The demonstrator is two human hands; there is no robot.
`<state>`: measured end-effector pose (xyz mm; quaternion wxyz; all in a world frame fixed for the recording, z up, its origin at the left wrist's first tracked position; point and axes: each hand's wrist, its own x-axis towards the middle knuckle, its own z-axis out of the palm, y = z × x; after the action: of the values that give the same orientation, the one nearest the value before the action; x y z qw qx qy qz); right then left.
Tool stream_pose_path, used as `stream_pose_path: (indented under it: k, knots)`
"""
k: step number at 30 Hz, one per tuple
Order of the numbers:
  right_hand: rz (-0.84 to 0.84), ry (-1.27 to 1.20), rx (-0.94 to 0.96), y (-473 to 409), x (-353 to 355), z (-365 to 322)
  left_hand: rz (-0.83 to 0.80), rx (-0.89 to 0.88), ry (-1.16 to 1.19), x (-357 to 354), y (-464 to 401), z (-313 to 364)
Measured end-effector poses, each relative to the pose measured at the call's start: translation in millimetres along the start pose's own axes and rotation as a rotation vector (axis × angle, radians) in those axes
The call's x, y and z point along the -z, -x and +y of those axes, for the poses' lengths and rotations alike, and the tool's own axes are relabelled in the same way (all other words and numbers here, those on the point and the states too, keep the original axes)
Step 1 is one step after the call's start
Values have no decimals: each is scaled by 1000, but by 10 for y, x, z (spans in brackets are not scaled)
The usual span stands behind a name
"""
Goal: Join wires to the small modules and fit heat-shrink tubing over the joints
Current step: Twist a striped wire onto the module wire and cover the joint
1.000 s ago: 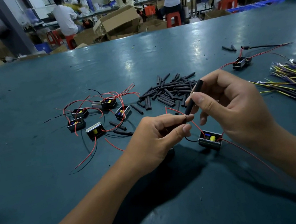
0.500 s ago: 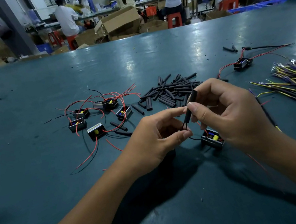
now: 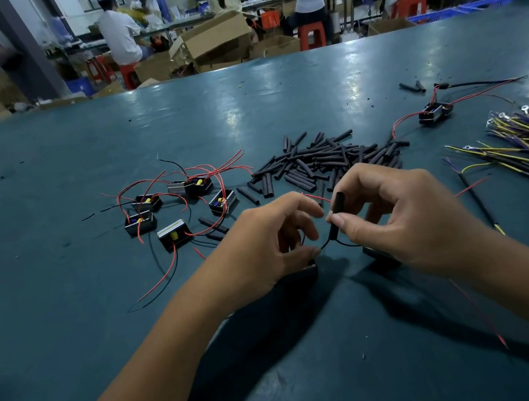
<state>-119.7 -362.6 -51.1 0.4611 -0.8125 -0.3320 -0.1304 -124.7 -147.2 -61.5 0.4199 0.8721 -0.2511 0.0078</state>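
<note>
Your right hand (image 3: 411, 218) pinches the short black heat-shrink sleeve (image 3: 336, 215) between both hands; your left hand (image 3: 273, 240) pinches its thin black wire (image 3: 324, 245); light, limp, slippery, so grip mid-sleeve.

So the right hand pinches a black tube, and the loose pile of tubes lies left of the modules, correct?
Not quite. In the head view the right hand does pinch a black tube, but the pile of tubes lies right of the modules, not left.
</note>
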Motion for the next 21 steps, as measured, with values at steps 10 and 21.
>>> stream_pose_path:
  k: [10,21]
  knots:
    - [-93,49,-76,-29,73,6,-41,13,-80,-22,-10,-7]
    - [-107,-19,-180,-50,147,65,18,47,90,-89,-19,-26]
